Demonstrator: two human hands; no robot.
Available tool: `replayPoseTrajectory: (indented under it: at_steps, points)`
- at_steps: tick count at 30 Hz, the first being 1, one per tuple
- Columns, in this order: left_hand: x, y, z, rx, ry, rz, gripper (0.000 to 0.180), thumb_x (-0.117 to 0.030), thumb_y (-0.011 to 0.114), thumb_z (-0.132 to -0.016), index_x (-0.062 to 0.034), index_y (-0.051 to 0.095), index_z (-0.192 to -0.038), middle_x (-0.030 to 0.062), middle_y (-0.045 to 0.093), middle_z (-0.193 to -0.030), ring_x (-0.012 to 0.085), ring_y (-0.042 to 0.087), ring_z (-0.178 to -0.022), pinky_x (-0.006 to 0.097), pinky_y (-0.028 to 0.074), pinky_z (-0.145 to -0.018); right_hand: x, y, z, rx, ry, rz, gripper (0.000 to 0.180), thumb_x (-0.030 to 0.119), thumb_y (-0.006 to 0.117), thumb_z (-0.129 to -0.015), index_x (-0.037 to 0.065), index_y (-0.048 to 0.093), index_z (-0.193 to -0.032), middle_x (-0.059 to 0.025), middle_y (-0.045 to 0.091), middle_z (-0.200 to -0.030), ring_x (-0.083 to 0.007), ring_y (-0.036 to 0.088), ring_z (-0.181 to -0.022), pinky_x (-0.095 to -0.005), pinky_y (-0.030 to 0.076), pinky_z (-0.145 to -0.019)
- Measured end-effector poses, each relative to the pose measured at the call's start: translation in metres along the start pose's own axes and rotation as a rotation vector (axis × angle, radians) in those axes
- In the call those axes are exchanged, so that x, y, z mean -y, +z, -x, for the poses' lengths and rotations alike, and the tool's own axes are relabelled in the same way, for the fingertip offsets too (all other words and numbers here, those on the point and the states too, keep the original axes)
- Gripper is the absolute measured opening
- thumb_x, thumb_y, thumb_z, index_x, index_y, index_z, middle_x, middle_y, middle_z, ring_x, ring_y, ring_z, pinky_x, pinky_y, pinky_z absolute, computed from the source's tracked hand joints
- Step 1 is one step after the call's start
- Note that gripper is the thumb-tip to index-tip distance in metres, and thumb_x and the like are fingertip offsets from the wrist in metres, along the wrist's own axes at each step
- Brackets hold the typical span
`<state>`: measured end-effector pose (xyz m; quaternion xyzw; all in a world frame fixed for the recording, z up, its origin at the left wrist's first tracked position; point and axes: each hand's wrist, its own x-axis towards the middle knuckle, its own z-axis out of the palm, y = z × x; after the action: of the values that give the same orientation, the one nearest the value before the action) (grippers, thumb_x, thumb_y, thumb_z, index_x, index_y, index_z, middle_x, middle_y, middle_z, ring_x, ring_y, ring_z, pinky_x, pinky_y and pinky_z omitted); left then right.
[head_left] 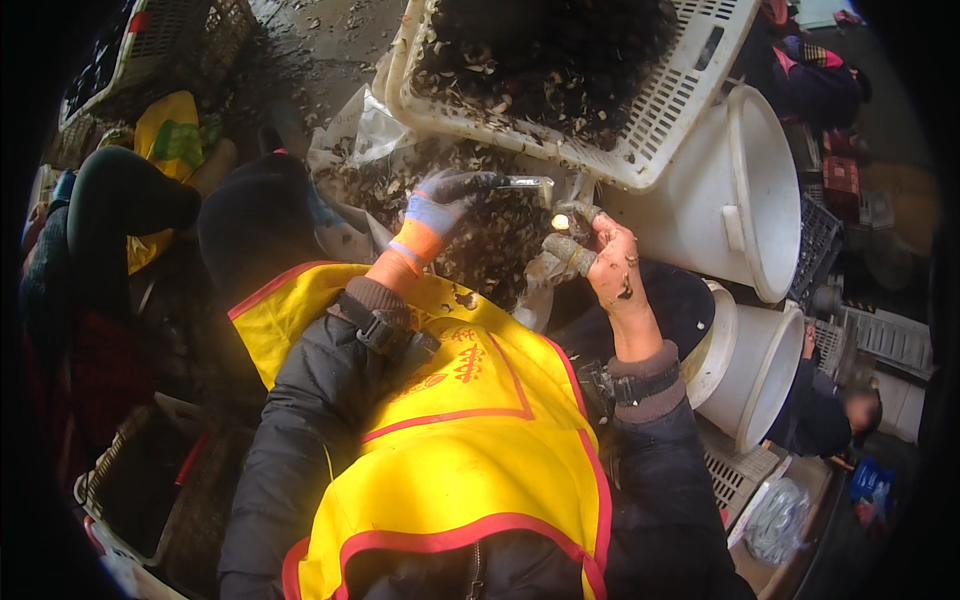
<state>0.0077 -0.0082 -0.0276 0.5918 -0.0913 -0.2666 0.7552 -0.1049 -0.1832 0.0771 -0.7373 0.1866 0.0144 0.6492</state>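
Note:
My left hand, in a grey, violet and orange glove, is closed around the handle of a peeling knife. Its short metal blade points right, a little apart from my right hand. Grey covers wrap some fingertips of my right hand, whose bare skin carries dark scraps. Those fingers pinch a small round piece with a pale cut face, which looks like a water chestnut. Below both hands lies a heap of dark and pale peelings, partly in a clear plastic bag.
Just beyond my hands, a white slatted crate holds dark pieces and peelings. White buckets lie on their sides at the right. Another person's dark-clothed leg is at the left. A dark-edged basket stands at the lower left.

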Motion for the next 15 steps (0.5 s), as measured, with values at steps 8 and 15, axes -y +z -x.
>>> replayPoseTrajectory:
  at_steps: [8, 15]
  points:
    - [0.007, -0.005, -0.004, -0.092, -0.042, 0.106, 0.029, -0.003, 0.069, -0.082, -0.0094, 0.074, -0.110, 0.0129, 0.067, -0.102, 0.0280, 0.064, -0.090, 0.035, 0.053, -0.081, -0.005, 0.007, -0.005, -0.099, -0.055, -0.069, 0.034, -0.001, 0.076, -0.081, -0.001, 0.064, -0.113, -0.0038, 0.070, -0.101, -0.0115, 0.064, -0.087, -0.0261, 0.052, -0.079]
    - [0.007, 0.005, 0.002, 0.106, 0.182, -0.357, 0.028, -0.005, 0.068, -0.086, -0.0101, 0.074, -0.114, 0.0095, 0.073, -0.104, 0.0206, 0.067, -0.090, 0.031, 0.051, -0.086, -0.011, -0.002, -0.017, -0.386, -0.382, 0.708, 0.034, 0.011, 0.082, -0.073, 0.001, 0.066, -0.101, -0.0117, 0.068, -0.095, -0.0247, 0.067, -0.083, -0.0335, 0.054, -0.074]
